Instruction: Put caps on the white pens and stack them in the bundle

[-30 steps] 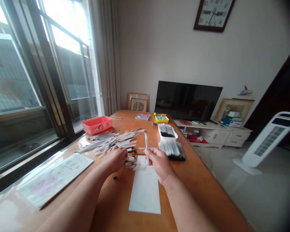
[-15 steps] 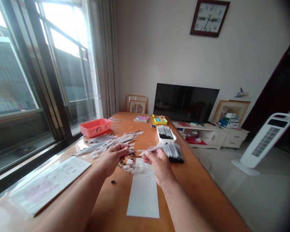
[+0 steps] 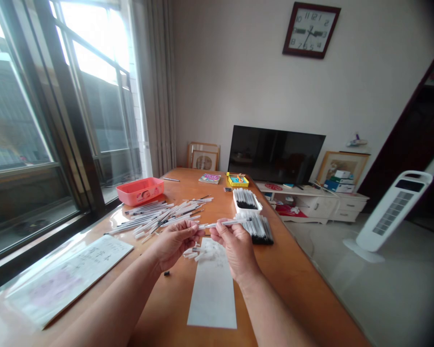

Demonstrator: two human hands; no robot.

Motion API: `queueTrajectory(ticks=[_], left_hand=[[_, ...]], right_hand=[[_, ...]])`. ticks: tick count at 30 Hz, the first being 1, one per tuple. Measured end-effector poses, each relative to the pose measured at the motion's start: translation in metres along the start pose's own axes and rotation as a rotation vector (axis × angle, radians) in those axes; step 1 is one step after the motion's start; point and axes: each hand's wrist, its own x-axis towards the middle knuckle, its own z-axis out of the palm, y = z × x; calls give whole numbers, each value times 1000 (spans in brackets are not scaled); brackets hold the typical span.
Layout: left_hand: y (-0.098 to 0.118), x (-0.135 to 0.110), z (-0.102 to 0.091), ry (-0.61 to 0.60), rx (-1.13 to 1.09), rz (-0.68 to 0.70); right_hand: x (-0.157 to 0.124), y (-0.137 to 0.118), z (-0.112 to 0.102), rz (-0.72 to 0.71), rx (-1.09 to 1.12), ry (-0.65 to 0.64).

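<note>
My right hand [image 3: 233,239] is closed on a slim white pen [image 3: 235,221], gripped between thumb and fingers, its dark end pointing right. At the pen's left end, my left hand [image 3: 179,241] pinches a small whitish pen cap [image 3: 201,226], largely covered by the fingers. The two hands are close together above a narrow white paper sheet [image 3: 212,294]. Several loose translucent caps [image 3: 197,254] lie under and beside my left fingers. Beyond my left hand, pen parts [image 3: 169,214] are spread in a loose heap. Past my right hand lies a stack of pens [image 3: 261,229] with black ends.
A white tray [image 3: 255,210] holds more pens behind the stack. A red plastic basket [image 3: 139,195] stands at the left by the window. One black piece [image 3: 167,273] and a notebook [image 3: 79,279] lie nearer me. Farther back are a booklet [image 3: 210,179] and yellow box [image 3: 237,181].
My hands have come together: the left fingers with the small cap now meet the pen's left end, where a gap was before. The view has shifted slightly.
</note>
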Motion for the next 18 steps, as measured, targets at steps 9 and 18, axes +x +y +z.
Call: queueTrajectory(ticks=[9, 18], left_hand=[[1, -4, 7, -44, 14, -12], [1, -6, 8, -68, 30, -30]], right_hand=[[2, 5, -4, -35, -132, -27], [1, 5, -7, -22, -143, -68]])
